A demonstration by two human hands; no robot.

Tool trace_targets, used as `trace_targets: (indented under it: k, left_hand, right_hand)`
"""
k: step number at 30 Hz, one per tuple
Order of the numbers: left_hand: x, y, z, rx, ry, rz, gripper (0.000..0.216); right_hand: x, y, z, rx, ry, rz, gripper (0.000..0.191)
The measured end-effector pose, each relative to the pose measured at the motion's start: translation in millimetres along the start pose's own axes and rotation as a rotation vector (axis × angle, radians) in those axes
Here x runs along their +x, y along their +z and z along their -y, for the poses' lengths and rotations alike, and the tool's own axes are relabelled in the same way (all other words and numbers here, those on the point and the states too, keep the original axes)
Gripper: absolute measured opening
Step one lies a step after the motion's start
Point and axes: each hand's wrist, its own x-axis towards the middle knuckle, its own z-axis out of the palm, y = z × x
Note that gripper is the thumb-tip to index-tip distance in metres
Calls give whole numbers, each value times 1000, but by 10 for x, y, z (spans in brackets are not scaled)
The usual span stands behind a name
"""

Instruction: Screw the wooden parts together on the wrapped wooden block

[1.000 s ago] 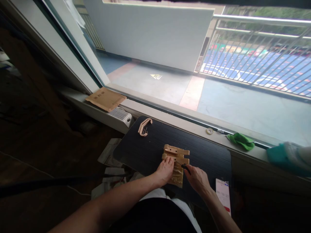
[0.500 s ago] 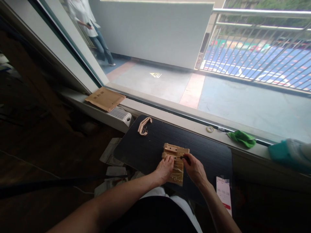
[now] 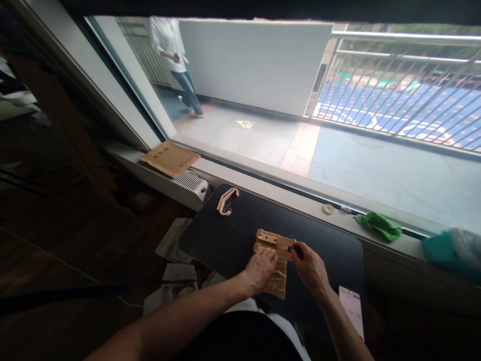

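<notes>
On the dark table [image 3: 242, 238], toward its near edge: two pale strips, apparently wood, lie side by side across a glossy yellowish pad [image 3: 278, 287].
Far strip [image 3: 278, 240]: shows two dark holes; probably light and stiff, best held by its long edges.
Near strip [image 3: 284, 254]: lies under the left fingers and likely handles the same way — its bare right end offers a hold, though the tool is close there.
Yellowish pad: looks creased and perhaps slick, so the strips may slide unless pressed down.
Left hand [image 3: 263, 268]: fingers laid over the near strip; whether the thumb pinches it, I cannot tell.
Right hand [image 3: 311, 268]: fingers closed round a small dark-handled tool [image 3: 298, 250] at the strips' right end — tip too small to make out.
Far left corner: a hooked pale piece [image 3: 221, 203], slim and perhaps breakable at its curve, with small dark bits [image 3: 227, 207] beside it.
</notes>
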Motion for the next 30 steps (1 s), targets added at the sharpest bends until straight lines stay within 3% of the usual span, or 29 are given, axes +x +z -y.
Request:
trace_targets:
  k: [2,5,10,16,21,23,25,30]
  left_hand:
    - [37,-122,96,-21,-46,-122,38]
    - [148,-269,322,-27,-194,-178,51]
    - [382,-302,616,-166,-406,43,55]
    - [470,-278,654,-216,-420,124,40]
    - [345,-320,648,-192,-321,157,103]
    - [322,-321,652,-179,-297,167,109]
    - [344,-321,664,-211,-313,154,99]
    - [521,-327,726,-411,-440,190,49]
  right_hand:
    - [-8,-4,5,9,0,15,28]
    - [-16,-13,26,11,0,37,27]
    - [-15,-35,62,6,-14,38,25]
    - [-14,-38,24,13,-31,27,24]
    - [-11,-16,-27,17,-37,14,22]
    - [-5,-15,-17,30,-57,6,22]
    - [9,-26,12,50,-75,-5,23]
    - [101,-96,87,167,-82,-67,24]
